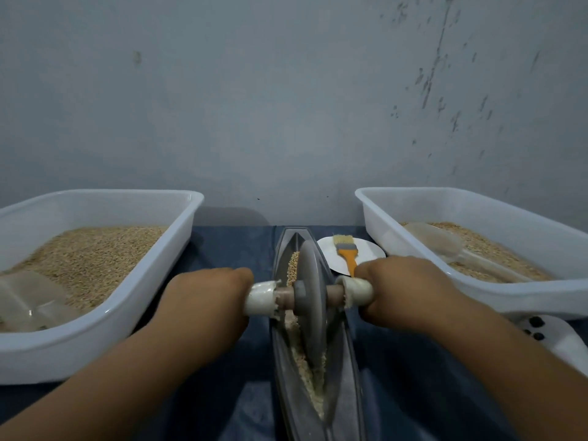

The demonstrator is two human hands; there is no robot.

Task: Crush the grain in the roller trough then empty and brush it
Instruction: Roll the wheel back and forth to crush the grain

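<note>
- While the roller wheel [313, 281] stood on edge in the roller trough [345, 377], its axle ran crosswise, left to right, and the trough's long axis ran straight away from the person toward the wall.
- Left hand [206, 300] was curled round the white-wrapped left handle [259, 297]; right hand [401, 288] was wrapped the same way round the right handle [359, 289], both level with the wheel and about equally near it.
- Whole grain [293, 264] lay just beyond the wheel; paler crushed meal [302, 354] lay on the near side, so the coming stroke probably ran forward.
- Left tub [178, 249] held whole grain and a clear scoop [25, 297].
- Right tub [509, 297] held coarser grain and a pale scoop [445, 246].
- An orange-handled brush [346, 248] rested on a white plate [369, 253], just right of the trough on the blue-covered desk [238, 249].
</note>
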